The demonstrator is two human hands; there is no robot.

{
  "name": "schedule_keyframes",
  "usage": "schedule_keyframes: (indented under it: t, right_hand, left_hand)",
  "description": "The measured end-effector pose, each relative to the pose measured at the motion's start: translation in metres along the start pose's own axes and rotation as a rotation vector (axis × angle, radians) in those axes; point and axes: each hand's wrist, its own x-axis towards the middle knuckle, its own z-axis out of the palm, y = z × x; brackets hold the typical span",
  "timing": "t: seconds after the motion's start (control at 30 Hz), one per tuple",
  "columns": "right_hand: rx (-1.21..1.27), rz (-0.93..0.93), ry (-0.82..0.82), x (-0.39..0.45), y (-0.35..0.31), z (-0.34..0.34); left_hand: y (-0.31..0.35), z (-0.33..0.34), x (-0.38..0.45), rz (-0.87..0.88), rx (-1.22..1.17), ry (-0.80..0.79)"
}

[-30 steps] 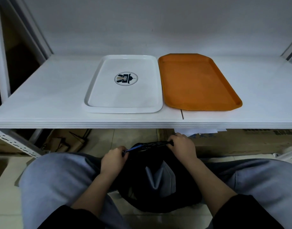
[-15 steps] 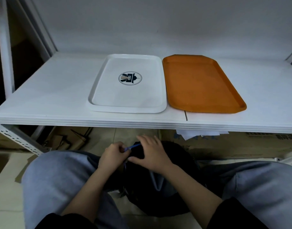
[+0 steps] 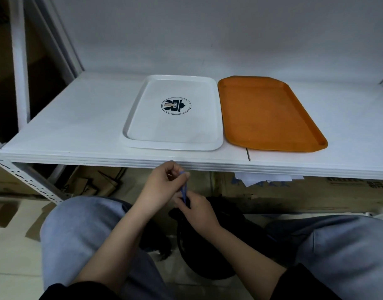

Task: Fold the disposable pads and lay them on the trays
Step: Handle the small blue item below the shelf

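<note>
Two trays lie side by side on the white shelf (image 3: 77,118): a white tray (image 3: 175,144) with a round dark logo on the left and an orange tray (image 3: 270,113) on the right. Both hold nothing. Below the shelf's front edge, between my knees, sits a black bag (image 3: 229,234). My left hand (image 3: 162,187) pinches the upper end of a thin blue strip (image 3: 184,190). My right hand (image 3: 194,210) grips the strip's lower end at the bag's mouth. What the strip belongs to is hidden.
Cardboard boxes (image 3: 316,191) and white paper scraps (image 3: 257,178) sit under the shelf on the right. Flattened cardboard (image 3: 88,182) lies under it on the left. A perforated metal shelf leg (image 3: 26,178) slants at the left. My grey-trousered knees flank the bag.
My left hand has risen toward the shelf edge, drawing the blue strip up out of the bag. My right hand moved left to the strip's lower end.
</note>
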Motion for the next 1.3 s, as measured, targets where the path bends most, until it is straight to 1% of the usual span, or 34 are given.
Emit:
schedule_keyframes:
  t: [0.07, 0.13, 0.23, 0.3, 0.37, 0.47, 0.57, 0.67, 0.77, 0.9, 0.97, 1.03, 1.07, 1.13, 1.17, 1.2, 1.23, 1.27, 1.3]
  right_hand:
    - [-0.008, 0.026, -0.012, -0.002, 0.002, -0.004]
    - [-0.052, 0.014, -0.024, -0.005, 0.006, -0.008]
    - [-0.138, -0.023, -0.064, -0.008, 0.012, -0.014]
    - [-0.169, -0.019, -0.087, -0.009, 0.017, -0.015]
    - [-0.190, -0.024, -0.076, -0.009, 0.020, -0.017]
    - [-0.232, -0.082, -0.060, -0.010, 0.021, -0.022]
    - [-0.255, -0.124, -0.055, -0.009, 0.024, -0.025]
    - [-0.194, -0.106, -0.038, -0.008, 0.032, -0.025]
    - [-0.236, -0.096, -0.064, -0.008, 0.038, -0.024]
    - [-0.333, -0.086, -0.036, -0.009, 0.039, -0.025]
    - [-0.366, -0.065, -0.026, -0.008, 0.040, -0.025]
    - [-0.386, -0.030, -0.066, -0.009, 0.040, -0.027]
    - [-0.376, -0.011, -0.116, -0.010, 0.039, -0.031]
    - [-0.267, 0.013, -0.178, -0.014, 0.036, -0.042]
    - [-0.195, 0.015, -0.159, -0.017, 0.037, -0.049]
    - [-0.139, 0.014, -0.088, -0.018, 0.040, -0.056]
    - [-0.111, 0.038, 0.022, -0.019, 0.044, -0.062]
    - [-0.112, 0.104, 0.131, -0.018, 0.051, -0.068]
    - [-0.157, 0.212, 0.217, -0.017, 0.059, -0.074]
  left_hand:
    - [0.013, 0.000, -0.004, 0.047, -0.021, 0.025]
    - [0.027, 0.002, -0.009, 0.086, -0.117, 0.027]
    - [0.045, 0.004, -0.018, 0.104, -0.302, -0.039]
    - [0.052, 0.006, -0.021, 0.116, -0.371, -0.056]
    - [0.055, 0.007, -0.023, 0.155, -0.383, -0.036]
    - [0.059, 0.008, -0.022, 0.199, -0.383, -0.008]
    - [0.060, 0.008, -0.021, 0.224, -0.368, -0.020]
    - [0.056, 0.011, -0.020, 0.195, -0.357, -0.019]
    - [0.054, 0.011, -0.019, 0.176, -0.340, -0.009]
    - [0.055, 0.013, -0.019, 0.224, -0.332, 0.033]
    - [0.052, 0.015, -0.019, 0.221, -0.339, 0.054]
    - [0.046, 0.017, -0.019, 0.198, -0.344, 0.081]
    - [0.043, 0.018, -0.019, 0.183, -0.348, 0.100]
    - [0.039, 0.019, -0.018, 0.159, -0.368, 0.132]
    - [0.037, 0.020, -0.017, 0.151, -0.380, 0.143]
    - [0.037, 0.020, -0.017, 0.149, -0.390, 0.155]
    - [0.037, 0.019, -0.017, 0.151, -0.399, 0.163]
    - [0.037, 0.019, -0.017, 0.156, -0.405, 0.165]
    - [0.038, 0.018, -0.017, 0.163, -0.406, 0.164]
